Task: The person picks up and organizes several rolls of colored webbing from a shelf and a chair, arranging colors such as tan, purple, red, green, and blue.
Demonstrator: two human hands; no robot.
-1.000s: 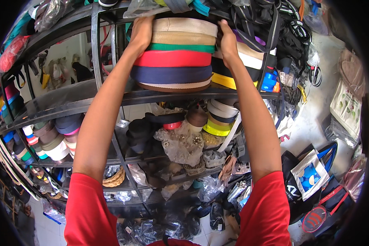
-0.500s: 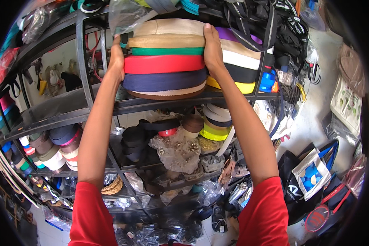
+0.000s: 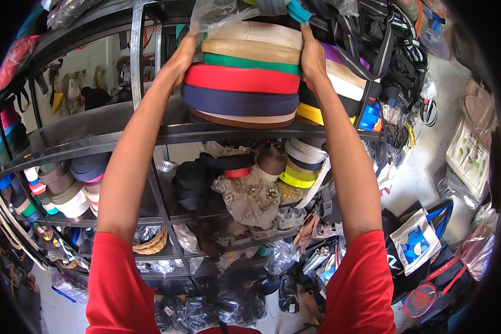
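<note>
A stack of wide, flat webbing rolls stands between my hands on the upper shelf. From the top it runs cream, tan, green, a thick red roll, a dark navy roll, then pale and brown ones. My left hand presses on the stack's left side near the upper rolls. Against its right side lies my right hand, thumb upward. The fingers behind the rolls are largely hidden. Right beside the stack is a second pile, with purple, white, black and a yellow roll.
The black metal shelf has an upright post left of my hand. Clear plastic and black straps hang over the rolls. Below are a bag of metal fittings and more rolls. Bags stand at the right.
The whole view has shifted, so shelf and rolls appear further right. Both hands sit a little higher along the stack's sides. The stack keeps its order and place on the shelf.
</note>
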